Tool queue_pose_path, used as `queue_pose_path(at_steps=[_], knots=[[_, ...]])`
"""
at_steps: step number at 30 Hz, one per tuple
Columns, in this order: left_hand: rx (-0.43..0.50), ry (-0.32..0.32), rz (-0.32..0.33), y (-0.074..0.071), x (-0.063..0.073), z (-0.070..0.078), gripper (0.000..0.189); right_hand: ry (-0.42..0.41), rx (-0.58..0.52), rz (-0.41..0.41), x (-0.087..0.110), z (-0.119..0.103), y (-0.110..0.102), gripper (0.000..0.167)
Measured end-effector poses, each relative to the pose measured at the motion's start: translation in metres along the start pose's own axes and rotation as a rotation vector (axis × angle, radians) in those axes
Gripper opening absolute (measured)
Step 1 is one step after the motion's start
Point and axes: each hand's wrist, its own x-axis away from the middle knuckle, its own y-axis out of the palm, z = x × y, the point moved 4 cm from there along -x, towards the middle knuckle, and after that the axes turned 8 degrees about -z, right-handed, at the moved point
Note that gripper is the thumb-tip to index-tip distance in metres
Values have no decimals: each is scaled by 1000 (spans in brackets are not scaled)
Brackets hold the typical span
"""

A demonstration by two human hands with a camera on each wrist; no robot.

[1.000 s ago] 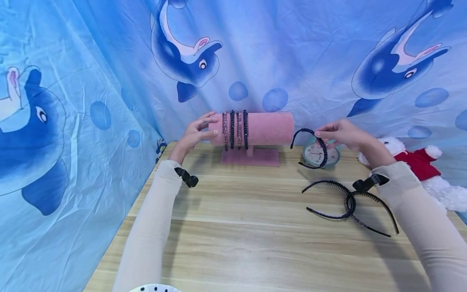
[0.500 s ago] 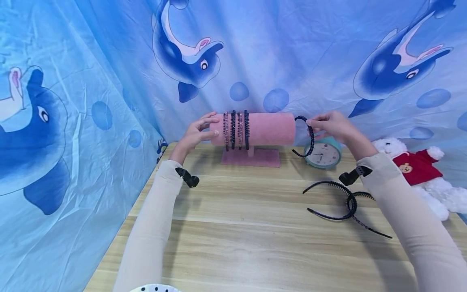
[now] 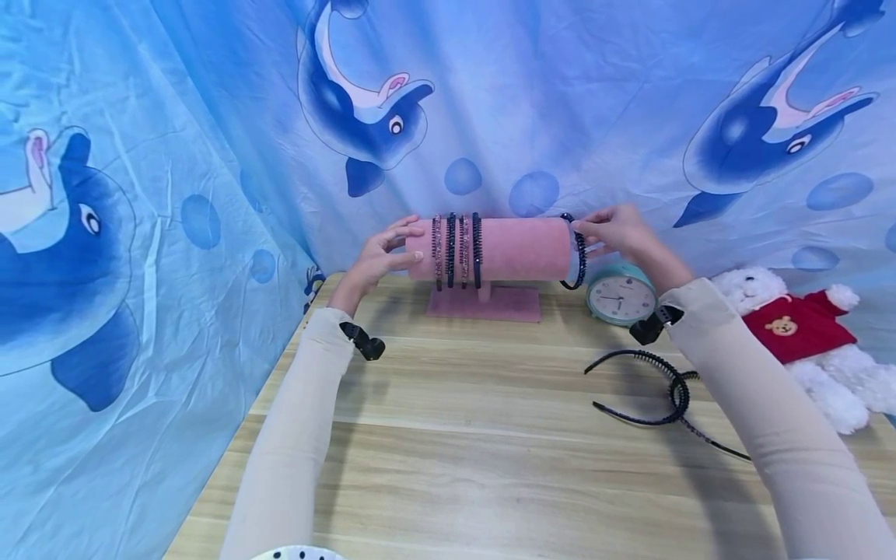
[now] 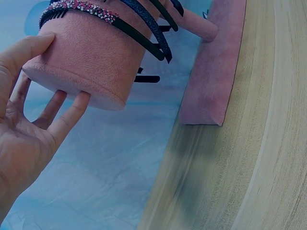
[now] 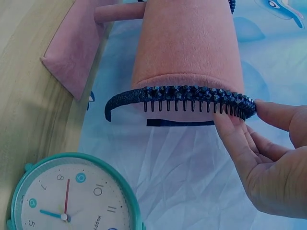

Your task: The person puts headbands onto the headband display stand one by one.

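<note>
A pink plush headband stand point(image 3: 525, 249), a horizontal roll on a post and flat base, stands at the back of the table. My left hand point(image 3: 372, 263) grips its left end, thumb on the side and fingertips against the end face in the left wrist view. Several headbands point(image 4: 91, 8), some dark and some with pink sparkles, sit round the roll's left half. My right hand point(image 3: 617, 232) pinches a black beaded headband point(image 5: 192, 96) between thumb and fingers. That headband is right at the roll's right end, its teeth and open side showing in the right wrist view.
Below the right forearm two more headbands point(image 3: 661, 422) lie crossed on the wooden table point(image 3: 448, 467). A teal alarm clock point(image 3: 621, 299) stands behind them, close to the right wrist. A white plush bear point(image 3: 780, 330) in red sits far right. Blue dolphin curtains point(image 3: 490, 93) hang behind.
My right hand has carried the black headband left and up, from in front of the clock to the roll's right end. The left hand keeps its grip on the left end.
</note>
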Motion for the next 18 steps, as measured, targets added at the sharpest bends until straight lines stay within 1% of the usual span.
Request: queue_pose_path(at_steps=[4, 7, 12, 18], knots=[[0, -4, 1, 0, 0, 0, 49, 18, 0, -5, -5, -4, 3, 56], [-5, -4, -2, 0, 0, 1, 50, 19, 1, 9, -6, -6, 6, 53], [7, -8, -1, 1, 1, 1, 50, -19, -41, 16, -3, -4, 8, 49], [19, -8, -2, 0, 0, 0, 50, -89, -95, -26, 1, 2, 9, 53]])
